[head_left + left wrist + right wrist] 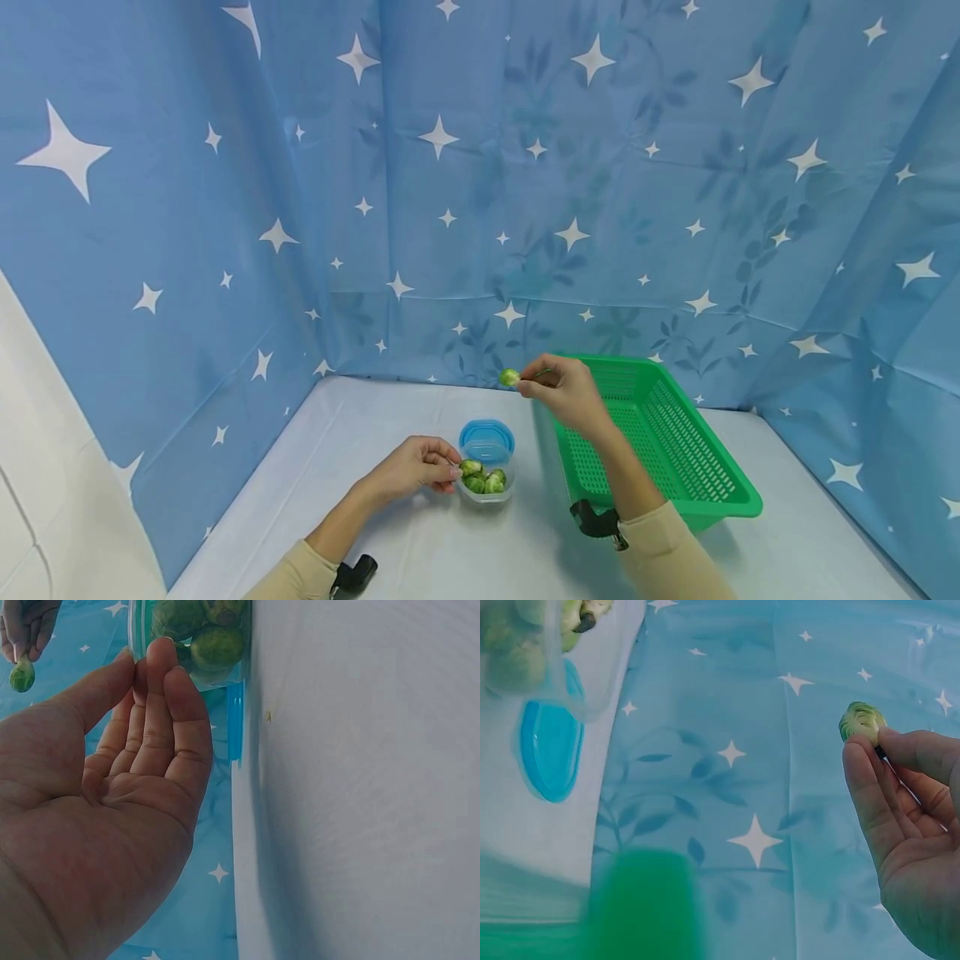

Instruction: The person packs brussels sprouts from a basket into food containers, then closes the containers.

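My right hand [566,395] is raised near the left wall of the green basket [731,467], pinching a Brussels sprout [862,722] between thumb and fingertips. Lower and to the left, my left hand [416,467] pinches the rim of a small clear plastic container [486,498] with thumb and fingers. Several Brussels sprouts [474,483] lie inside that container, which stands on the white table. Up close in the left wrist view, the left hand [142,772] has its thumb and fingertips at the container's edge. The basket's visible inside holds no sprouts.
Just behind the container lies a blue lid [487,431] on the white tabletop [360,417]. A blue curtain [465,192] with white stars hangs at the back and along both sides. In the left wrist view a tiny crumb [268,716] lies on the table.
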Available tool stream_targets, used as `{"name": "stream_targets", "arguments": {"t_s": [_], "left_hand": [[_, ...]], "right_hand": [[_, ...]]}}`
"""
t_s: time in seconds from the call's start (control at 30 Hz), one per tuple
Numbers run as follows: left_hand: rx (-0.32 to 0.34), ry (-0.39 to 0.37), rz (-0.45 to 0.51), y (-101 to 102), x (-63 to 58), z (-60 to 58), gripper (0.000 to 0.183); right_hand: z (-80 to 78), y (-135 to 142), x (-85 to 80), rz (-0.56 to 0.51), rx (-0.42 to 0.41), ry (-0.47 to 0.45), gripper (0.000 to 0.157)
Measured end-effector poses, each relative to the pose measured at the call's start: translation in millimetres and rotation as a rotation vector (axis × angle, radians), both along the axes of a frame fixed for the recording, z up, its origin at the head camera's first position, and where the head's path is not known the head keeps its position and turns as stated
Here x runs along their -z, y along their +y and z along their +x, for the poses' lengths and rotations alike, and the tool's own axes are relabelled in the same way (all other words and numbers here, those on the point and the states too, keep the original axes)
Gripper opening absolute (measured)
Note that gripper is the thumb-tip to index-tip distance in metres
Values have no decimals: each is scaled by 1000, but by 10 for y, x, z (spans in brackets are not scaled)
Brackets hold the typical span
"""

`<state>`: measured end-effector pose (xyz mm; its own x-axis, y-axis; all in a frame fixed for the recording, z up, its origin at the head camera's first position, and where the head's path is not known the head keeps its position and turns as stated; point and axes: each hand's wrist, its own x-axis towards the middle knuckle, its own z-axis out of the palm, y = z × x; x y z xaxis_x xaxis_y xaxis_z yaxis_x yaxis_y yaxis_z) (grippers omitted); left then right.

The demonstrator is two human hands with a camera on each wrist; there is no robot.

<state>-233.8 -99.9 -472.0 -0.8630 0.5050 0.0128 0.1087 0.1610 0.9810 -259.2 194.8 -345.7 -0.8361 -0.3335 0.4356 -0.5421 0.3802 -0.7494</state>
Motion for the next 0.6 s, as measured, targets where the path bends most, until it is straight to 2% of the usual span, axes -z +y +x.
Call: {"name": "stream_targets", "arguments": {"t_s": [0.37, 0.6], "left_hand": [[-9, -2, -1, 11, 5, -7, 25], [-13, -3, -7, 13, -3, -4, 25]], "right_hand": [[117, -51, 175, 7, 4, 7, 5], [123, -69, 274, 20, 23, 21, 9]]}}
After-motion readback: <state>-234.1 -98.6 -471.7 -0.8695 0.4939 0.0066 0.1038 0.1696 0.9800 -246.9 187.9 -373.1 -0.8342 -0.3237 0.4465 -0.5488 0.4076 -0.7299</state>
